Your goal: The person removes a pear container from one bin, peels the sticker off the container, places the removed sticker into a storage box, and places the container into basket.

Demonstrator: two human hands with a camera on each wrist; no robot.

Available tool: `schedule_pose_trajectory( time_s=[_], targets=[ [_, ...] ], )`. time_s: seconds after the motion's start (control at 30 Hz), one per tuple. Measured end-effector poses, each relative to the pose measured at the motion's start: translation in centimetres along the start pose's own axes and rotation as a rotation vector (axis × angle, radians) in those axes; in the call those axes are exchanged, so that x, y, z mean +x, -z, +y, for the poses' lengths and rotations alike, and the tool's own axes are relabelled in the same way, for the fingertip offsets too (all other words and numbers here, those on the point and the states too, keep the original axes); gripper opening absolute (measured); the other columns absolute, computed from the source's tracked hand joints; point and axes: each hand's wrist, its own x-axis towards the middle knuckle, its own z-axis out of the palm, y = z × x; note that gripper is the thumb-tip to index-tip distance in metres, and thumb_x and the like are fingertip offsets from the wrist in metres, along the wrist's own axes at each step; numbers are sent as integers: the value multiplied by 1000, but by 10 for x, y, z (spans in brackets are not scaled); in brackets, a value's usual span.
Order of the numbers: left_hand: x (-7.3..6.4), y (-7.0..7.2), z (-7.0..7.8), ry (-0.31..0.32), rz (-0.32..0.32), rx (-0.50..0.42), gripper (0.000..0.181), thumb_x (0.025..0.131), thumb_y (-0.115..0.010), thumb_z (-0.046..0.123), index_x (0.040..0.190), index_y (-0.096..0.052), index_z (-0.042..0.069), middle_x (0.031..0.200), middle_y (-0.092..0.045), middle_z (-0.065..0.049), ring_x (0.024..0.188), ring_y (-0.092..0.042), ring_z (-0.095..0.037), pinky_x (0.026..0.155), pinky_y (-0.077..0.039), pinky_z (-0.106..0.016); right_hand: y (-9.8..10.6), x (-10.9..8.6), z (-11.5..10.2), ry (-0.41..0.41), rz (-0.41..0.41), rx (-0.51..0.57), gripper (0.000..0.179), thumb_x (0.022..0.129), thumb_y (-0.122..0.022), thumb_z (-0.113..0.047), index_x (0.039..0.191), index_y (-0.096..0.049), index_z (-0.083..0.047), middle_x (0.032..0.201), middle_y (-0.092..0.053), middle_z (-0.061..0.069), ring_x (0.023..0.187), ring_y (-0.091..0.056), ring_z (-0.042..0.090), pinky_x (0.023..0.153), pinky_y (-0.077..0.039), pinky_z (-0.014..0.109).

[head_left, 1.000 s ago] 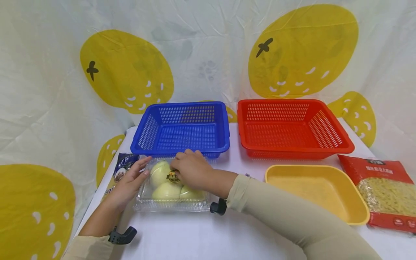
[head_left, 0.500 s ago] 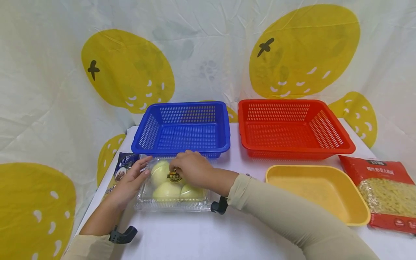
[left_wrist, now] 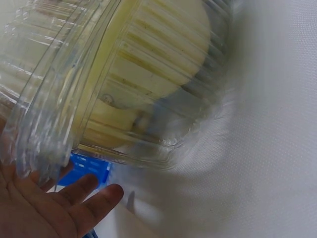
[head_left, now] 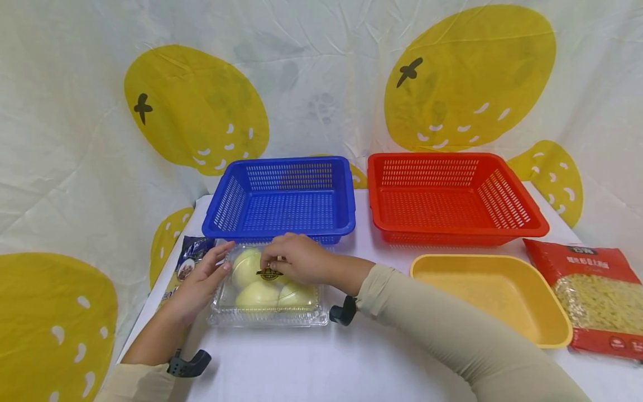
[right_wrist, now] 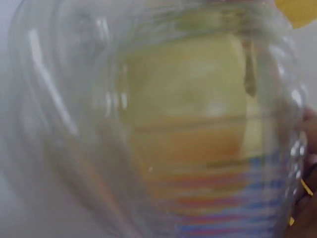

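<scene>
A clear plastic clamshell box [head_left: 301, 320] holds several pale yellow round fruits [head_left: 257, 295], with a black-and-gold sticker [head_left: 269, 275] on its lid. My right hand [head_left: 301, 261] pinches the sticker's far edge between thumb and fingers, and that edge lifts from the lid. My left hand [head_left: 203, 285] rests at the box's left side, fingers extended. In the left wrist view, the left hand [left_wrist: 59, 208] lies beside the ribbed rim of the box [left_wrist: 44, 129]. A blurred box wall with fruit [right_wrist: 188, 84] behind it fills the right wrist view.
Behind the box stands a blue basket [head_left: 281, 230], with a red basket [head_left: 452, 231] to its right. A yellow tray [head_left: 482, 301] and a red pasta bag [head_left: 590, 279] lie at the right. A dark blue packet [head_left: 193, 251] lies beyond the left hand.
The right hand has drawn slightly back and right, tipping up the sticker's far edge so that it looks narrower. The left hand and the box have stayed put.
</scene>
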Motion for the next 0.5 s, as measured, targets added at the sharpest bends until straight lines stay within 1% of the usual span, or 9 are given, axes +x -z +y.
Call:
schedule_pose_trajectory(
  time_s=[0.13,0.23,0.33,0.5],
  targets=[
    [1,1,-2,0,1,14,58,117,-44,32,170,-25,20,176,-13,-22,158,-11,-56,118,-18,-80,0,-2,8,37,2,131,15,106,-67,-9,108,-78,-19,110,-74,-8,105,-61,11,95,-51,28],
    [1,1,-3,1,7,25,58,117,-44,33,170,-25,20,176,-14,-21,159,-11,-55,118,-17,-80,1,-4,13,64,-3,213,15,105,-67,-6,108,-78,-16,111,-74,-7,107,-61,10,96,-52,26],
    [1,1,-3,2,11,31,57,117,-44,33,170,-26,21,177,-14,-20,159,-10,-54,119,-18,-79,1,-6,16,94,-13,275,15,105,-66,-5,109,-78,-14,112,-74,-5,108,-62,10,97,-53,26],
    [1,0,-3,7,11,38,58,117,-45,35,171,-25,23,177,-14,-20,159,-11,-54,118,-18,-80,2,-9,19,125,-20,362,16,104,-65,-2,108,-78,-11,112,-74,-4,106,-62,9,94,-54,27]
  ],
)
